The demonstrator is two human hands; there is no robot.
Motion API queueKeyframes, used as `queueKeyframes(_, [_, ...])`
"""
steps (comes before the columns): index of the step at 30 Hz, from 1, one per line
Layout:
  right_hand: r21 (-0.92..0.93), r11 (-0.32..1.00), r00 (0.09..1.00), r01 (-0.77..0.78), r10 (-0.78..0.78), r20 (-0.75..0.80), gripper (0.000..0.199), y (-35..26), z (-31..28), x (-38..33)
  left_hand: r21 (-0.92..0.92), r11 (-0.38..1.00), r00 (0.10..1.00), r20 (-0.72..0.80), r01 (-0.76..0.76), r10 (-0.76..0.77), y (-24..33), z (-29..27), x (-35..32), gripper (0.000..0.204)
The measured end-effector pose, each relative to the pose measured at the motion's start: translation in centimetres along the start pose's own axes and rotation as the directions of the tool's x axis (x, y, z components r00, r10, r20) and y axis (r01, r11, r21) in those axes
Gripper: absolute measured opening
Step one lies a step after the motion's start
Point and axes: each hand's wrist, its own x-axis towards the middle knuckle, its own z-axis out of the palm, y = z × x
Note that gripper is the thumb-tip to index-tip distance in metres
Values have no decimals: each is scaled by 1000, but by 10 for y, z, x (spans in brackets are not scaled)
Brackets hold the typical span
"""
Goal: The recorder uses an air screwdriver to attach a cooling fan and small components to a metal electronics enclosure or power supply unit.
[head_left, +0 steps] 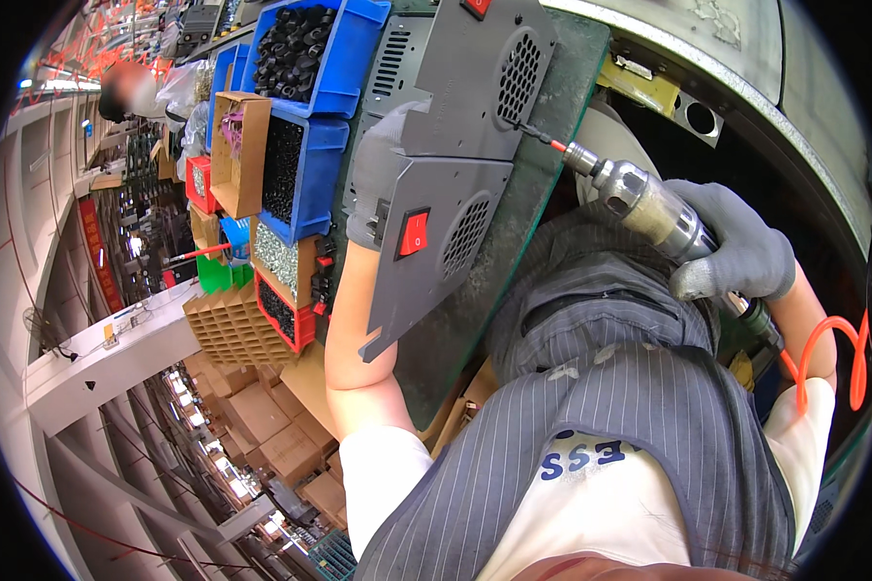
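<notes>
My left hand [376, 172], in a grey glove, grips the edge of a grey metal panel [436, 281] that has a red rocker switch [413, 232] and a round vent grille; the fingers are partly hidden behind it. A second grey panel [475, 87] with a vent grille overlaps it on the far side. My right hand [741, 254], also grey-gloved, is closed around a silver air screwdriver [649, 205]. Its red-tipped bit [545, 141] touches the edge of the second panel. Both panels lie on a green mat [543, 213].
Blue bins [354, 58] of black parts, a brown cardboard box [237, 145] and red trays [295, 324] of small screws stand beside the panels. An orange coiled hose [824, 353] trails from the tool. Another person [131, 92] is farther along the line. Cardboard boxes [262, 416] sit below.
</notes>
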Motion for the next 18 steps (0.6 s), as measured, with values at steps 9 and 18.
queueKeyframes(9, [-66,996,996,-54,58,69,80,-8,-2,8,217,973,994,-50,-83,96,-13,3,-2,37])
queueKeyframes(18, [-38,997,995,-69,71,65,81,-9,-3,7,157,987,1000,-10,-26,28,0,3,-2,33])
